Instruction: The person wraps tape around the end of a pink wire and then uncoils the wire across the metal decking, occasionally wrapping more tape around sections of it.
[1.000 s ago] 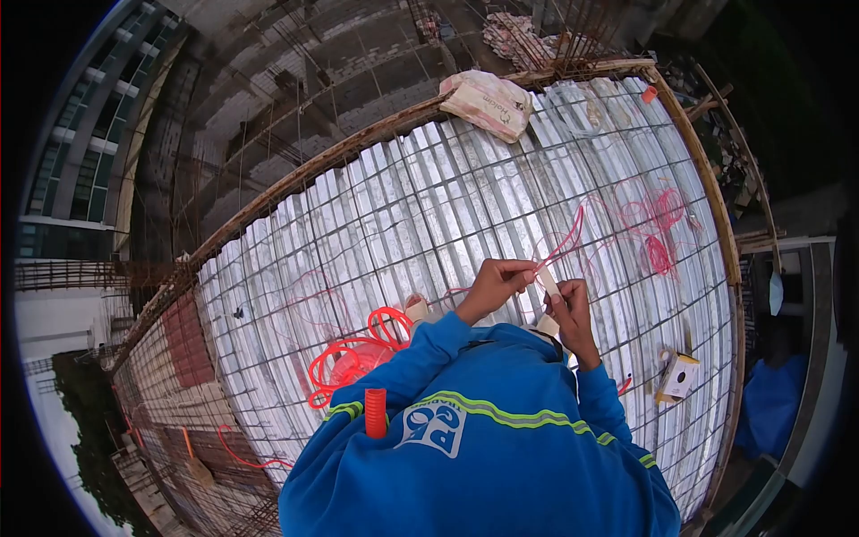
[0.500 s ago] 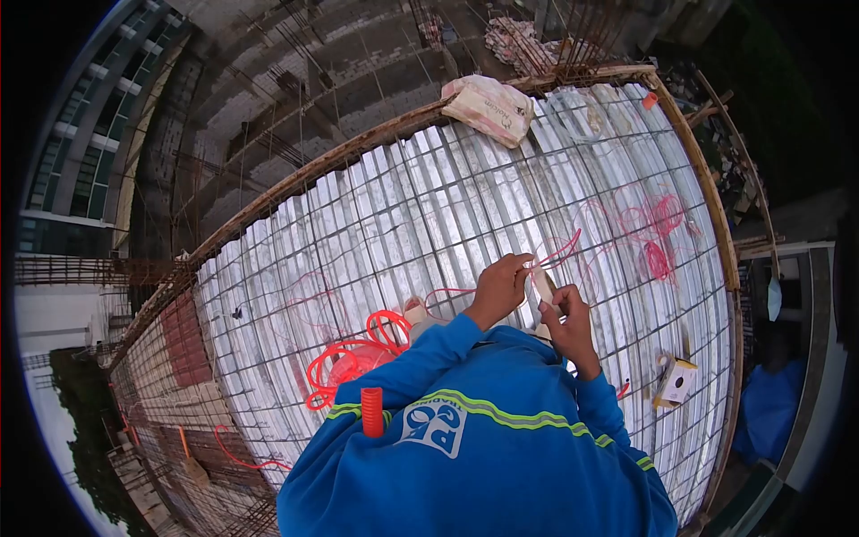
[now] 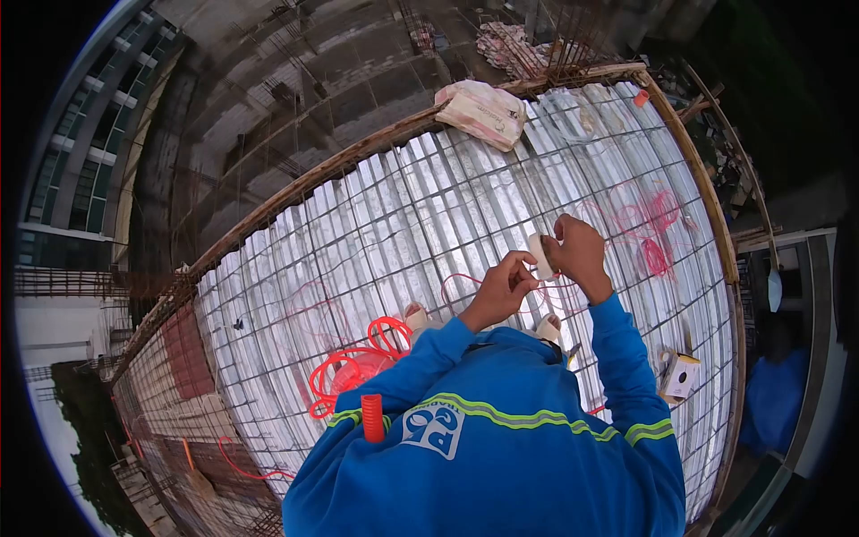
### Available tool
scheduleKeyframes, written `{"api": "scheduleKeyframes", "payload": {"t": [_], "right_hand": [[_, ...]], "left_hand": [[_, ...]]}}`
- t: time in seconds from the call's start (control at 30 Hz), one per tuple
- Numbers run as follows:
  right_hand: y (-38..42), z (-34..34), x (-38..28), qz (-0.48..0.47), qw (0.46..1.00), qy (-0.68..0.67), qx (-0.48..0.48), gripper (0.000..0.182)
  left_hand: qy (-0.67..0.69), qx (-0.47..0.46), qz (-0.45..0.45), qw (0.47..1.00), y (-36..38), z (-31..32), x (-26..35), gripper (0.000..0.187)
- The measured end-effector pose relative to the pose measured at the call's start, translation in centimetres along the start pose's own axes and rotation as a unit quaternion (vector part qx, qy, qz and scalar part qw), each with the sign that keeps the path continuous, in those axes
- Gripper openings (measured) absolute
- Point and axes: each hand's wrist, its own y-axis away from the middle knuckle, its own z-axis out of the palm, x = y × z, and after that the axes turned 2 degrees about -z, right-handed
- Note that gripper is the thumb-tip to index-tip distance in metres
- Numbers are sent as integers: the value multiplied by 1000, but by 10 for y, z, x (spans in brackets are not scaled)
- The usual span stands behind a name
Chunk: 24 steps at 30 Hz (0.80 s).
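Observation:
A roll of whitish tape [image 3: 540,257] is in my right hand [image 3: 578,253], whose fingers curl round its right side. Close by on the left is my left hand [image 3: 504,288], its thumb and fingertips pinched near the lower edge of the roll; what they pinch is too small to make out. A thin red-pink wire [image 3: 456,279] runs beside my left hand over the metal decking. Coiled orange tubing [image 3: 362,362] lies to the left of my left forearm.
Rebar mesh covers the ribbed metal decking [image 3: 376,210]. A sack [image 3: 484,115] lies at the far edge, pink wire [image 3: 658,255] is tangled at right, and a small box [image 3: 681,376] sits at lower right. A wooden edge [image 3: 707,192] borders the decking.
My right hand has moved up and now holds the tape roll upright. My left hand has shifted slightly down. The feet show more clearly below the hands.

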Motion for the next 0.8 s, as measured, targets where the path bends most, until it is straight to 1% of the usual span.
{"api": "scheduleKeyframes", "payload": {"t": [0.03, 0.07, 0.1, 0.13, 0.17, 0.23, 0.27, 0.3, 0.37, 0.4, 0.43, 0.5, 0.53, 0.57, 0.6, 0.63, 0.67, 0.7, 0.73, 0.77, 0.8], "right_hand": [[6, 4, 2, -4, 1000, 0, -1, 15], [11, 6, 5, -39, 985, -90, 141, 15], [18, 8, 6, -73, 941, -181, 277, 16], [30, 6, 5, -83, 924, -197, 317, 15], [45, 5, 4, -92, 905, -214, 356, 14], [69, 33, 15, -34, 873, -360, 327, 11], [75, 53, 25, -25, 860, -439, 261, 17], [77, 50, 20, -17, 876, -458, 150, 44], [71, 52, 16, -66, 828, -552, 78, 72], [65, 49, 18, -80, 801, -594, -1, 85], [62, 48, 19, -78, 758, -646, -48, 77], [57, 44, 29, -86, 766, -621, -143, 65], [57, 44, 27, -70, 774, -618, -118, 60], [60, 46, 22, -58, 781, -614, -96, 54], [61, 51, 23, -36, 802, -588, -95, 51], [63, 56, 22, 3, 808, -579, -106, 46], [66, 63, 20, 42, 811, -574, -105, 41], [67, 72, 21, 76, 838, -529, -110, 40], [71, 60, 2, 149, 781, -595, -118, 42], [77, 69, 4, 177, 712, -668, -125, 45], [74, 61, 0, 193, 641, -732, -124, 41]], "left_hand": [[-31, -20, -28, 999, 0, -4, 7, 38], [-31, -13, -27, 999, 0, -7, 6, 38], [-80, 12, 22, 996, -1, -10, 4, 27], [-130, 36, 69, 989, 0, -12, 4, 18], [-130, 44, 68, 988, 1, -12, 4, 18], [-53, 70, 33, 996, -1, -13, 7, 16], [-53, 56, 19, 997, -1, -15, 5, 17], [-57, 54, 21, 997, -2, -15, 2, 17], [3, 16, 2, 1000, -4, -13, -4, 17], [-20, -10, -3, 1000, -4, -13, -3, 16], [-24, -19, -4, 1000, -4, -12, -2, 16], [76, -23, -27, 996, -5, -9, 0, 14], [66, -25, -45, 997, -7, -12, -4, 14], [63, -5, -34, 997, -8, -12, -6, 15], [51, 13, -20, 998, -8, -11, -11, 14], [37, 34, -3, 999, -9, -12, -15, 13], [13, 46, -14, 999, -8, -14, -11, 13], [-11, 58, -28, 998, -6, -16, -8, 14], [-76, 66, -5, 995, -7, -18, -14, 15], [-139, 72, 14, 988, -7, -22, -21, 16], [-99, 88, 7, 991, -4, -21, -11, 19]]}}
